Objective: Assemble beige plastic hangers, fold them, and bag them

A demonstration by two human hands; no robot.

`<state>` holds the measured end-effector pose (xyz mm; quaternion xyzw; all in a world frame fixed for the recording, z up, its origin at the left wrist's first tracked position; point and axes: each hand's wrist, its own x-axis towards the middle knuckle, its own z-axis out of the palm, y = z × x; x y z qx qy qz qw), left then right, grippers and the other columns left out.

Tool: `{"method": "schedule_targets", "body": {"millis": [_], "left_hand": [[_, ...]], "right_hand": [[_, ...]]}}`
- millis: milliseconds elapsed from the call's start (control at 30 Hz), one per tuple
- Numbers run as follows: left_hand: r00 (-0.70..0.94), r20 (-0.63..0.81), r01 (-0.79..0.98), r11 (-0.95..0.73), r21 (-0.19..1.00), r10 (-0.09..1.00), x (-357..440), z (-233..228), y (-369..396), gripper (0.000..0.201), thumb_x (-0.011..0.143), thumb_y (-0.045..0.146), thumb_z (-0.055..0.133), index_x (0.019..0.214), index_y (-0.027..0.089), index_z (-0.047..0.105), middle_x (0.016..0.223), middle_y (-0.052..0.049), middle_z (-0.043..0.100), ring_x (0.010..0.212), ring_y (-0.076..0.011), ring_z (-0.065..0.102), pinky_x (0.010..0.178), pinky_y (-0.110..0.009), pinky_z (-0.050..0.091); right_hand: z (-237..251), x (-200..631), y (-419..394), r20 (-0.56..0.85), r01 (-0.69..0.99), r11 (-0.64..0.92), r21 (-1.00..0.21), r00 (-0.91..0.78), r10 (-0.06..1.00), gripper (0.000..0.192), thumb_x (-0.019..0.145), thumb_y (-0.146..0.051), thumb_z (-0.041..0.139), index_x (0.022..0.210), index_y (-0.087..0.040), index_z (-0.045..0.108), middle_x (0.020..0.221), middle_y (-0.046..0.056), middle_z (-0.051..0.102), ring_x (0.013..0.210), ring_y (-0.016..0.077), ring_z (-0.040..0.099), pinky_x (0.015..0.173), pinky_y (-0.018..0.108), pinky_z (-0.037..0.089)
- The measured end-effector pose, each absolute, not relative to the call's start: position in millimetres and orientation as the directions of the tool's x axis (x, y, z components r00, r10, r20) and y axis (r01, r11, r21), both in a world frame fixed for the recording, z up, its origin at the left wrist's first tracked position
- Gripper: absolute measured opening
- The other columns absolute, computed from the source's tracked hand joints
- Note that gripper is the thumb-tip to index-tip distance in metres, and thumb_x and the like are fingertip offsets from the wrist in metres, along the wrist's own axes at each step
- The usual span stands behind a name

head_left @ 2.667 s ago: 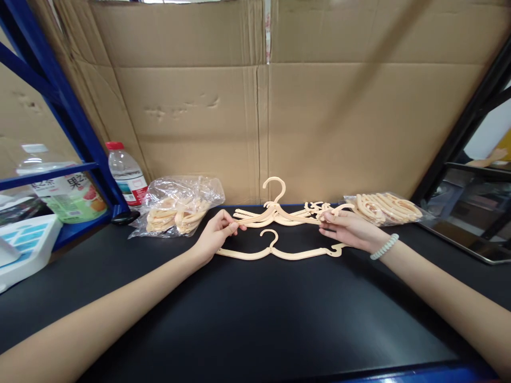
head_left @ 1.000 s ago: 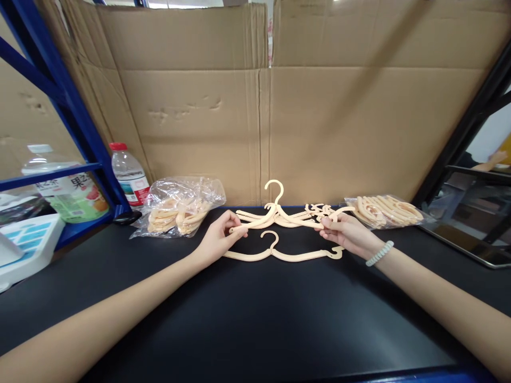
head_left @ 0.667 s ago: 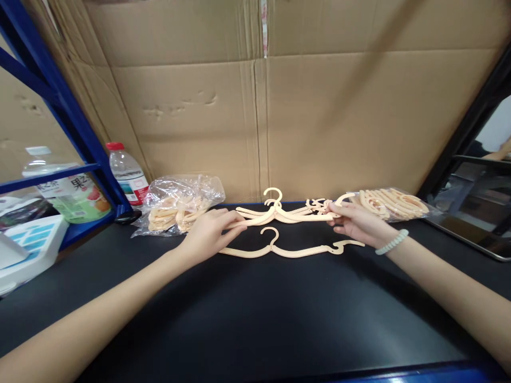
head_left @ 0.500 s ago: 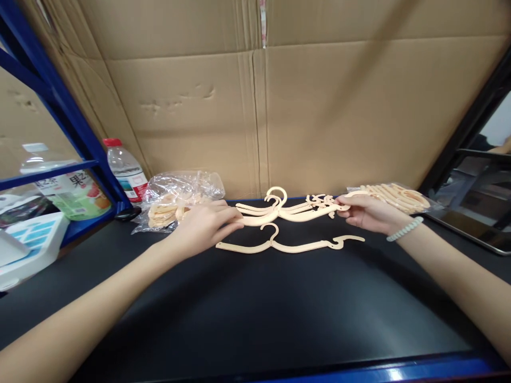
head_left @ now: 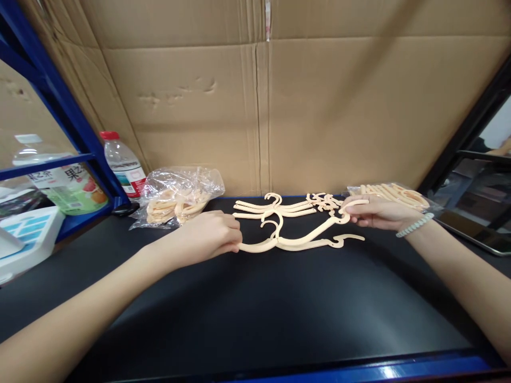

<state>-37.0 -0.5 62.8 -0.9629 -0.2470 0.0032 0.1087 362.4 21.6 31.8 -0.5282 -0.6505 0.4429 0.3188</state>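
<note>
Cream plastic hangers lie on a black tabletop (head_left: 255, 308). My left hand (head_left: 211, 236) grips the left end of one hanger (head_left: 303, 234), and my right hand (head_left: 375, 213) pinches its right end, which is raised. That hanger sits slanted over a second hanger (head_left: 319, 244) lying flat just in front of it. Behind them, near the cardboard wall, rests a small pile of hangers (head_left: 279, 207). A pale bead bracelet (head_left: 415, 225) circles my right wrist.
A clear bag of cream parts (head_left: 179, 199) lies at the back left, another bag (head_left: 393, 194) at the back right. A water bottle (head_left: 122, 162) stands by a blue shelf frame (head_left: 59, 101). Cardboard (head_left: 259, 106) walls the back. A tablet (head_left: 475, 229) lies at right.
Both hands have brought one hanger off the back pile and forward onto the flat hanger in front. The left end has come down; the right end stays lifted.
</note>
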Motion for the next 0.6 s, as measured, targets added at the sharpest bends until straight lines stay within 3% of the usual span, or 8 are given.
{"method": "schedule_targets", "body": {"millis": [100, 367, 600], "left_hand": [[0.853, -0.024, 0.508, -0.84, -0.189, 0.521, -37.1, 62.3, -2.3, 0.017, 0.089, 0.021, 0.059, 0.072, 0.019, 0.063, 0.072, 0.001, 0.064, 0.071, -0.0165, 0.058, 0.07, -0.029, 0.038], [0.8, -0.065, 0.589, -0.801, -0.112, 0.597, -32.8, 61.3, -8.0, 0.01, 0.082, 0.017, 0.066, 0.073, 0.019, 0.062, 0.071, 0.0, 0.068, 0.076, -0.0198, 0.062, 0.067, -0.026, 0.039], [0.798, -0.066, 0.592, -0.8, -0.103, 0.599, -32.3, 60.6, -7.4, 0.015, 0.084, 0.015, 0.063, 0.07, 0.019, 0.061, 0.071, 0.001, 0.065, 0.072, -0.0173, 0.06, 0.069, -0.026, 0.04]], "right_hand": [[34.1, 362.9, 19.8, -0.196, 0.414, -0.064, -0.908, -0.286, 0.938, 0.027, 0.058, -0.041, 0.081, 0.07, -0.021, 0.069, 0.073, 0.0, 0.059, 0.062, 0.0098, 0.051, 0.051, 0.021, 0.042], [40.2, 362.9, 17.2, -0.218, 0.699, 0.224, -0.68, -0.483, 0.848, 0.029, 0.072, -0.049, 0.071, 0.076, -0.02, 0.071, 0.072, 0.002, 0.066, 0.071, 0.0156, 0.055, 0.064, 0.028, 0.04], [39.4, 360.3, 17.8, -0.342, 0.773, 0.199, -0.603, -0.476, 0.81, 0.029, 0.068, -0.045, 0.071, 0.073, -0.017, 0.065, 0.067, 0.001, 0.062, 0.06, 0.0137, 0.053, 0.058, 0.027, 0.04]]}}
